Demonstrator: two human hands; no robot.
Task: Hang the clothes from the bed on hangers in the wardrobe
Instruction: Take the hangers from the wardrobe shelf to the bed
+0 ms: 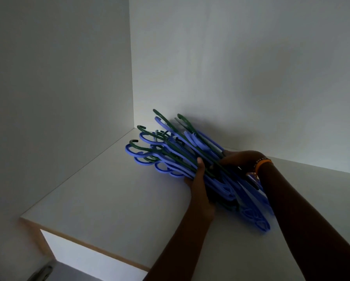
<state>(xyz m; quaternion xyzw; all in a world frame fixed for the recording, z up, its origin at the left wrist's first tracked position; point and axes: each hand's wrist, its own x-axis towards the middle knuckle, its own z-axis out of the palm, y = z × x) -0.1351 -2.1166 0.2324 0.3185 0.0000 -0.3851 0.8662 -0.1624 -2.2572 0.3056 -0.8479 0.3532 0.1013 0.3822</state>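
Both hands (pixel 200 179) grip hanger bundle (pixel 176 157)

Dim, cool-toned view with soft shadows

The scene is lit weakly; the brightest patches are seen in the far corner of the white walls (pixel 210 57) and on the panel below the near edge of the shelf (pixel 109 199). A soft, blurred shadow is cast on the right wall behind the bundle of hangers (pixel 170 155). Both forearms are rendered almost black, with detail lost. Straight edges are bent slightly by the wide lens, and the near hanger ends are smeared.
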